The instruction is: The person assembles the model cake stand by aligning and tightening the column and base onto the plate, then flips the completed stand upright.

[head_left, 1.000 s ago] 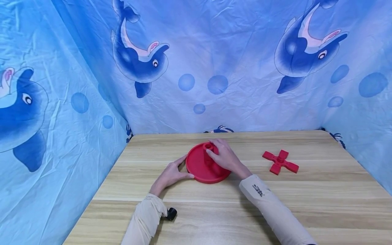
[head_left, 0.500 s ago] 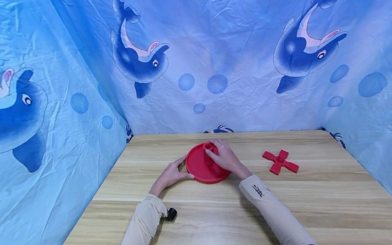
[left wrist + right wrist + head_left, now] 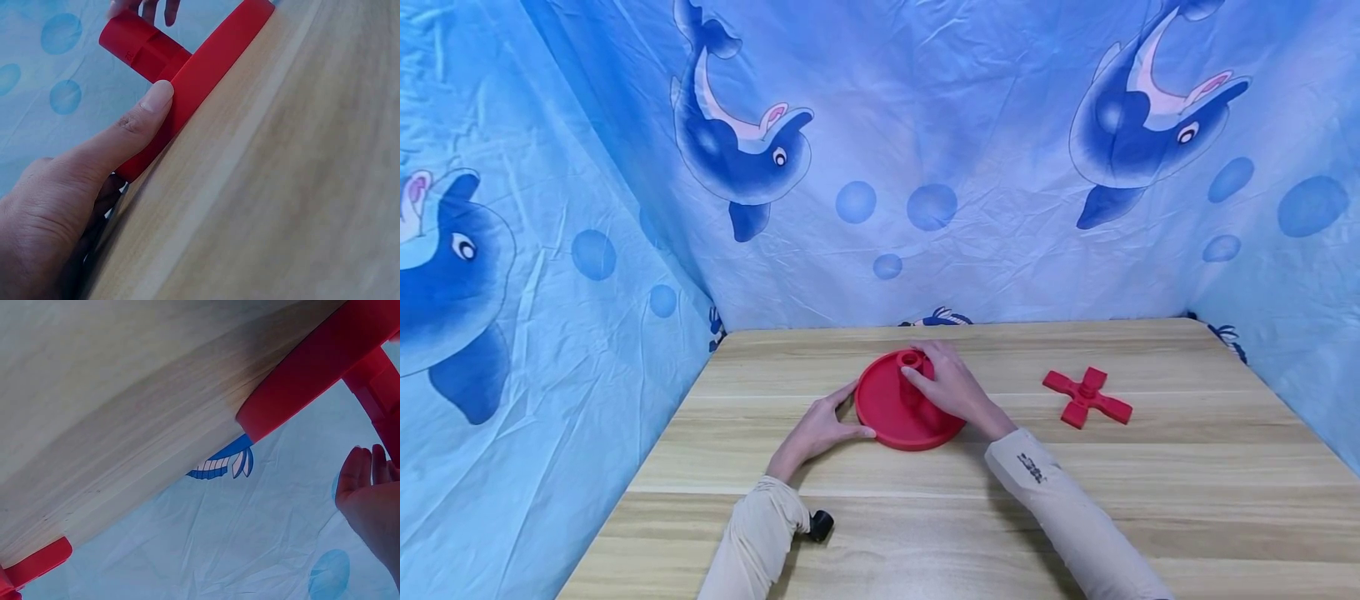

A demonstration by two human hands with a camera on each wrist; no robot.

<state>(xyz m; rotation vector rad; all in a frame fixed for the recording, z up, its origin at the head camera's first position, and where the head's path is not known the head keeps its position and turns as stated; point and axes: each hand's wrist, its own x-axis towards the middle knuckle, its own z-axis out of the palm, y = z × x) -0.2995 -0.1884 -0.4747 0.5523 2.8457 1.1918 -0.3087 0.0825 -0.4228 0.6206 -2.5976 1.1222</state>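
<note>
A red round tray (image 3: 880, 408) with a low rim lies flat on the wooden table. From its middle rises a red hollow post (image 3: 909, 379), upright, with a round opening on top; the left wrist view shows steps in the side of the post (image 3: 142, 45). My left hand (image 3: 818, 427) holds the tray's left edge, its thumb against the near rim (image 3: 181, 97). Around the post's upper part is my right hand (image 3: 953, 387), thumb on the near side; its fingers (image 3: 362, 469) are partly hidden behind the post.
To the right on the table (image 3: 1187, 492) lies a flat red four-armed cross (image 3: 1087, 397) with a raised centre. A small black cylinder (image 3: 821, 525) sits by the left cuff. Blue dolphin-print cloth (image 3: 1000, 250) hangs behind and at both sides.
</note>
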